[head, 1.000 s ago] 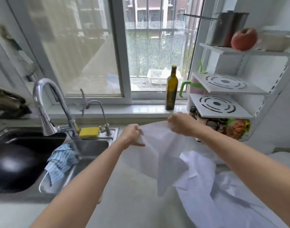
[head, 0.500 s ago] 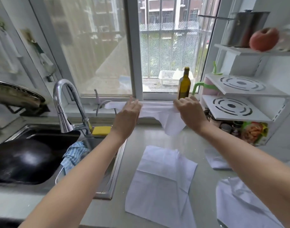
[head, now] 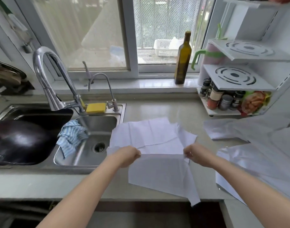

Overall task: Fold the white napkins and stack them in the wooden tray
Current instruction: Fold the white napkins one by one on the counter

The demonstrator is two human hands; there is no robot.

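A white napkin (head: 152,134) lies spread on the counter beside the sink, its near edge lifted. My left hand (head: 127,155) pinches that edge at the left and my right hand (head: 196,153) pinches it at the right, holding it taut between them. Under it another white napkin (head: 164,175) lies flat, one corner hanging over the counter's front edge. More white napkins (head: 256,148) are heaped loosely on the right. No wooden tray is in view.
A double steel sink (head: 91,145) sits left, with a black wok (head: 20,142), a blue striped cloth (head: 71,137), a tall tap (head: 50,76) and a yellow sponge (head: 95,107). A green bottle (head: 182,60) stands on the sill. A white rack with spice jars (head: 223,97) is at right.
My hands came down and toward me from the window sill level, bringing the napkin's edge low over the counter. The camera tilted downward.
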